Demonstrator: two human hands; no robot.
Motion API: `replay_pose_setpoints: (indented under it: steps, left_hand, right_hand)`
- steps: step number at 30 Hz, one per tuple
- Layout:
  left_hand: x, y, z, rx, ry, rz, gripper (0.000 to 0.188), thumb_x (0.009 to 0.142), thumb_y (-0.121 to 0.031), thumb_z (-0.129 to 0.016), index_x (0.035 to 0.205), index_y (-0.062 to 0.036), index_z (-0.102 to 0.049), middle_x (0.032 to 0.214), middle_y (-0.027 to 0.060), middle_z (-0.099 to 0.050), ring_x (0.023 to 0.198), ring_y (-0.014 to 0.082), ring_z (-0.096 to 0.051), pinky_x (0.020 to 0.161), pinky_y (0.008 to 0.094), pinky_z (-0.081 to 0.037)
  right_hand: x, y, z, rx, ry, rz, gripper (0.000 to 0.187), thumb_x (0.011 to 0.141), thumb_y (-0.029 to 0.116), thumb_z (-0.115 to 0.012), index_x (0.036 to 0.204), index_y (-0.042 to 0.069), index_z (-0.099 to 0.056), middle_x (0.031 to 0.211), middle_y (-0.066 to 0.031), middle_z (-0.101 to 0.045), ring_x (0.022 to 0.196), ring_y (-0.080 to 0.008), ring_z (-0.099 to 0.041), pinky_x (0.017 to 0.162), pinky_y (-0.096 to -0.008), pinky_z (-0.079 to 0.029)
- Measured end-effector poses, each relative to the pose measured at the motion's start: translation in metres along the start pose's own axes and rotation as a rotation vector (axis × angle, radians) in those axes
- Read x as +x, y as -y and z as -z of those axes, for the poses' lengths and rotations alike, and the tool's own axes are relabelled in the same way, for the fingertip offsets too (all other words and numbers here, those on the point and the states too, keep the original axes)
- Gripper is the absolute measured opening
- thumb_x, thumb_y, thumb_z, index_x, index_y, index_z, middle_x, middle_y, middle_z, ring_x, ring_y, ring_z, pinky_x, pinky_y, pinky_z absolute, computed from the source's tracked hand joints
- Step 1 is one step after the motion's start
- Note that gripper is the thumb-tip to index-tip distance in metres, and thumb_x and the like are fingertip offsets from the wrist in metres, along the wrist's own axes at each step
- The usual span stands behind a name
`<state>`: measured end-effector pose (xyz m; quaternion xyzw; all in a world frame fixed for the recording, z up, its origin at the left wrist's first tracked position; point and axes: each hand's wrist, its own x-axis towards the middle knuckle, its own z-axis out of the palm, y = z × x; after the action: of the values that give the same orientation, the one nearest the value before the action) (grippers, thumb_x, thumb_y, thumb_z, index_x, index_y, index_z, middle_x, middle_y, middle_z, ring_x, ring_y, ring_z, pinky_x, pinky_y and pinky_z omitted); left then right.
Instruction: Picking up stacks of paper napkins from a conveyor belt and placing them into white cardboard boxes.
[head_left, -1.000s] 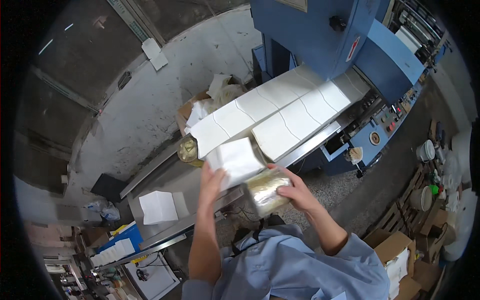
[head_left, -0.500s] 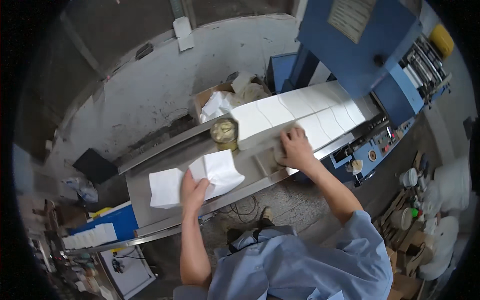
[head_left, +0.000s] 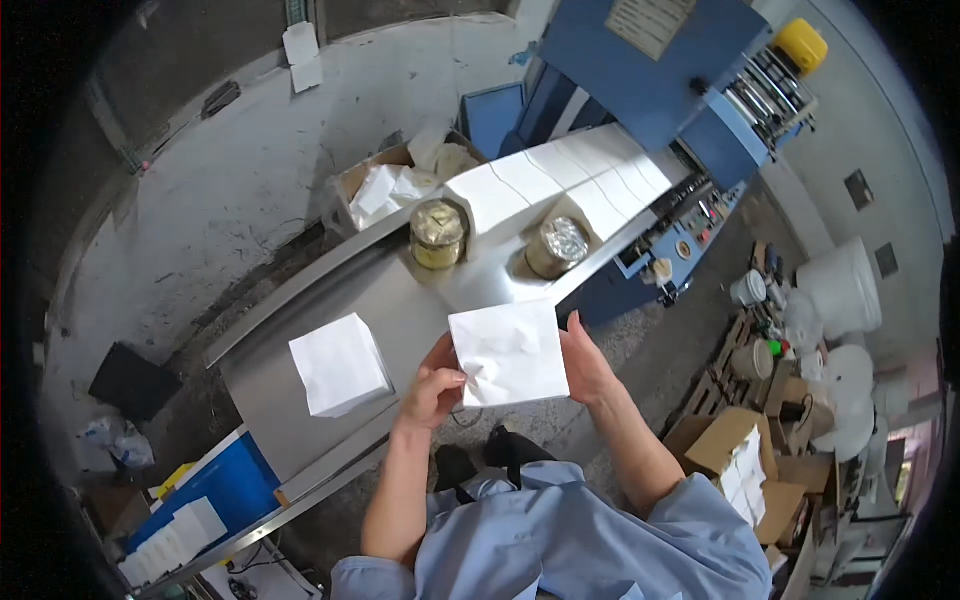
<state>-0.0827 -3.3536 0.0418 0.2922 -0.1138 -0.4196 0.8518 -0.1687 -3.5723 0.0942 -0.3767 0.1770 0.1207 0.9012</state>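
Between my two hands, above the metal table's near edge, is a square stack of white paper napkins (head_left: 508, 350) with a crumpled top sheet. My left hand (head_left: 432, 385) grips its left side, thumb at the front corner. My right hand (head_left: 590, 365) presses against the right side, thumb pointing up and fingers partly hidden. A second white napkin stack (head_left: 340, 365) lies on the table to the left. Farther back stand a yellowish cylindrical tin (head_left: 438, 235) and a silver-topped tin (head_left: 557, 247), at the ends of two long rows of white napkins (head_left: 560, 175).
A blue machine (head_left: 650, 50) rises at the far right end of the metal table (head_left: 290, 430). A rail (head_left: 310, 285) runs along the back edge. Behind it stands a carton (head_left: 350, 185) of crumpled white paper. At lower left, small white stacks (head_left: 180, 540) sit on a blue surface (head_left: 225, 475).
My right hand has left the tin at the row's end and come to the napkin stack. One of the two napkin stacks now lies on the table; the other is between my hands.
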Motion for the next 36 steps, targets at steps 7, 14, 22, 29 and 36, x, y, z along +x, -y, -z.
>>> replay_pose_setpoints:
  steps: [7, 14, 22, 29, 36]
  left_hand:
    - [-0.09, 0.039, -0.001, -0.005, -0.023, 0.022, 0.092, 0.079, -0.038, -0.077, 0.15, -0.0069, -0.028, 0.147, 0.009, -0.04, 0.133, 0.0224, -0.04, 0.109, 0.0369, -0.034]
    - [-0.221, 0.042, -0.018, 0.385, -0.46, 0.123, 0.076, 0.087, -0.011, -0.069, 0.148, -0.0014, -0.024, 0.132, 0.0088, -0.05, 0.121, 0.0175, -0.049, 0.103, 0.0328, -0.039]
    - [-0.378, -0.028, -0.009, 0.505, -0.67, 0.046, 0.07, 0.083, -0.01, -0.071, 0.142, 0.0022, -0.036, 0.131, 0.0113, -0.054, 0.12, 0.0193, -0.052, 0.101, 0.0329, -0.042]
    - [-0.497, -0.177, 0.105, 0.578, -0.844, -0.103, 0.065, 0.078, -0.016, -0.07, 0.135, 0.0031, -0.045, 0.127, 0.015, -0.057, 0.116, 0.0248, -0.056, 0.101, 0.0354, -0.043]
    - [-0.552, -0.247, 0.334, 0.332, -0.905, 0.091, 0.045, 0.079, -0.014, -0.061, 0.12, 0.0032, -0.056, 0.112, 0.0116, -0.064, 0.104, 0.0218, -0.062, 0.089, 0.0335, -0.049]
  right_hand:
    - [-0.053, -0.071, 0.006, -0.191, -0.05, 0.036, 0.064, 0.098, 0.046, -0.047, 0.143, 0.001, -0.035, 0.14, -0.0146, -0.047, 0.128, -0.0259, -0.047, 0.104, -0.0417, -0.041]
    - [-0.083, -0.181, -0.007, -0.128, 0.219, 0.086, 0.1, 0.081, 0.027, -0.075, 0.151, -0.001, -0.009, 0.145, -0.0194, -0.039, 0.133, -0.028, -0.041, 0.108, -0.0406, -0.036]
    - [-0.089, -0.272, -0.153, -0.45, 0.279, -0.036, 0.105, 0.075, 0.017, -0.081, 0.148, -0.007, -0.009, 0.137, -0.023, -0.045, 0.126, -0.0281, -0.046, 0.107, -0.0398, -0.037]
    - [0.03, -0.382, -0.324, -0.542, 0.43, -0.022, 0.091, 0.074, 0.021, -0.082, 0.142, -0.005, -0.029, 0.133, -0.0187, -0.051, 0.124, -0.0254, -0.049, 0.105, -0.0385, -0.039]
    - [0.194, -0.535, -0.411, -0.617, 0.248, -0.419, 0.07, 0.07, 0.012, -0.078, 0.131, -0.002, -0.047, 0.118, -0.0136, -0.061, 0.108, -0.0255, -0.059, 0.091, -0.0383, -0.048]
